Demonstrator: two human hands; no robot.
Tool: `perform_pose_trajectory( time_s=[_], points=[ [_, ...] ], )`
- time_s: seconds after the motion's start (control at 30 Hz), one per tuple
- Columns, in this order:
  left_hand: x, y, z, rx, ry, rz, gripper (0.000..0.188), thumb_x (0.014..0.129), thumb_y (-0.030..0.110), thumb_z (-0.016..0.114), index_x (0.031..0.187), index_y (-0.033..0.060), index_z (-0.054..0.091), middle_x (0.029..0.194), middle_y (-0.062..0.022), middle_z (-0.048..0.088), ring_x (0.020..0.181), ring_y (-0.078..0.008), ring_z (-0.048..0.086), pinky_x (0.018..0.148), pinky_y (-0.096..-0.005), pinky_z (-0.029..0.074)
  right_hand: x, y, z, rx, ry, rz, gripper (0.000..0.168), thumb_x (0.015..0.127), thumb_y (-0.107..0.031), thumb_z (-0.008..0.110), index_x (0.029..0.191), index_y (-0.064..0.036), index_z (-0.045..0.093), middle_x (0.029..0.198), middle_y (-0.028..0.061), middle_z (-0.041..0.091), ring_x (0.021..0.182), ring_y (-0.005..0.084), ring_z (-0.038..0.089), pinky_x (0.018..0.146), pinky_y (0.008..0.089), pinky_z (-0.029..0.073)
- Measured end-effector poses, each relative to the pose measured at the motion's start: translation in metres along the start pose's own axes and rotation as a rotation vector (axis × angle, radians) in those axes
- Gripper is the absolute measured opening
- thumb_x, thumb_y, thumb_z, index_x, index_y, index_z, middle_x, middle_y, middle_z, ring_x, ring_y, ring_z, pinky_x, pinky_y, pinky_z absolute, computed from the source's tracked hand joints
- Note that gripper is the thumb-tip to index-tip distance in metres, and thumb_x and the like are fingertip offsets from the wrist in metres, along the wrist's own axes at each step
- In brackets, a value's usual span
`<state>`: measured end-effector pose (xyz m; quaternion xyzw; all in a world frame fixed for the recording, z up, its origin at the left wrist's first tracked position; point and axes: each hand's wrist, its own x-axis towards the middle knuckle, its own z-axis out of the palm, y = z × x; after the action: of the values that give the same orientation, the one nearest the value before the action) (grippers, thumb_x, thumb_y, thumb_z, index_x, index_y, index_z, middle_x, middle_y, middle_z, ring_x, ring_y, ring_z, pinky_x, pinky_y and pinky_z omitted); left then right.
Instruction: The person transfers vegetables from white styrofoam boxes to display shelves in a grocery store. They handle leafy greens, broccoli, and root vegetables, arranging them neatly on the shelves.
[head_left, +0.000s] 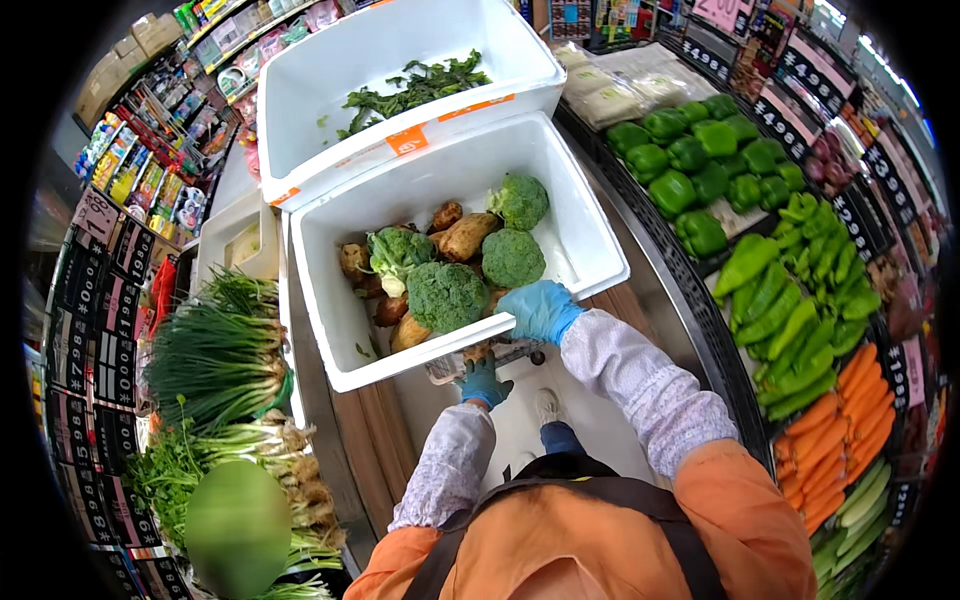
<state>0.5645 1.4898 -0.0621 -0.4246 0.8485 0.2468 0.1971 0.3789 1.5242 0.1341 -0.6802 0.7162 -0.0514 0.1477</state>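
A white foam box (345, 330) stands before me with broccoli heads (448, 296) lying over brown root vegetables (466, 237). My right hand (541, 310), in a blue glove, rests at the near wall's broken or notched edge, close to the broccoli; whether it grips the wall or something inside is hard to tell. Below the near wall, my left hand (486, 381), in a teal glove, reaches up to a brownish thing (477, 352), partly hidden by the wall. I cannot tell if it is held. A second foam box (300, 127) behind holds loose leafy greens (416, 90).
Green onions (217, 352) and leafy bunches lie on a stand at the left beside price signs. On the right, a black-edged display (675, 277) bears green bell peppers (671, 193), long green peppers (772, 300) and carrots (832, 435). Packed shelves stand behind.
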Motion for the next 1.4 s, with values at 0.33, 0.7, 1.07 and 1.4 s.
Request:
perform_pose_trajectory(
  time_s=[0.33, 0.7, 1.07, 1.4],
  points=[
    [-0.157, 0.035, 0.123, -0.044, 0.007, 0.032, 0.107, 0.073, 0.054, 0.068, 0.155, 0.0169, 0.011, 0.156, -0.0137, 0.026, 0.144, -0.0385, 0.021, 0.109, -0.0682, 0.019, -0.197, -0.066, 0.037, 0.003, 0.011, 0.012, 0.028, 0.073, -0.032, 0.07, 0.099, -0.024, 0.072, 0.093, 0.0052, 0.071, 0.087, 0.0274, 0.069, 0.076, 0.0429, 0.054],
    [-0.337, 0.057, 0.254, -0.036, 0.049, 0.129, 0.102, 0.072, 0.049, 0.065, 0.154, 0.0151, 0.016, 0.144, -0.0257, 0.039, 0.134, -0.0428, 0.036, 0.106, -0.0613, 0.03, -0.398, -0.147, 0.094, -0.018, -0.049, 0.016, 0.03, 0.068, -0.028, 0.07, 0.097, -0.018, 0.072, 0.089, 0.009, 0.071, 0.086, 0.0301, 0.068, 0.074, 0.0433, 0.054],
    [-0.506, 0.059, 0.403, -0.071, 0.005, 0.352, 0.103, 0.065, 0.048, 0.071, 0.148, 0.0011, 0.031, 0.136, -0.0305, 0.047, 0.126, -0.0429, 0.047, 0.102, -0.0479, 0.041, -0.616, -0.239, 0.16, -0.092, 0.155, -0.026, 0.031, 0.062, -0.035, 0.078, 0.09, -0.024, 0.071, 0.085, 0.0045, 0.069, 0.084, 0.03, 0.067, 0.069, 0.0466, 0.053],
    [-0.658, 0.017, 0.55, 0.101, 0.055, 0.451, 0.115, 0.068, 0.055, 0.075, 0.152, 0.0033, 0.015, 0.13, -0.0372, 0.047, 0.119, -0.0504, 0.048, 0.099, -0.0525, 0.042, -0.769, -0.352, 0.247, -0.044, -0.088, 0.126, 0.028, 0.067, -0.034, 0.069, 0.092, -0.021, 0.073, 0.085, 0.0067, 0.071, 0.082, 0.0329, 0.068, 0.067, 0.0482, 0.054]
  ],
)
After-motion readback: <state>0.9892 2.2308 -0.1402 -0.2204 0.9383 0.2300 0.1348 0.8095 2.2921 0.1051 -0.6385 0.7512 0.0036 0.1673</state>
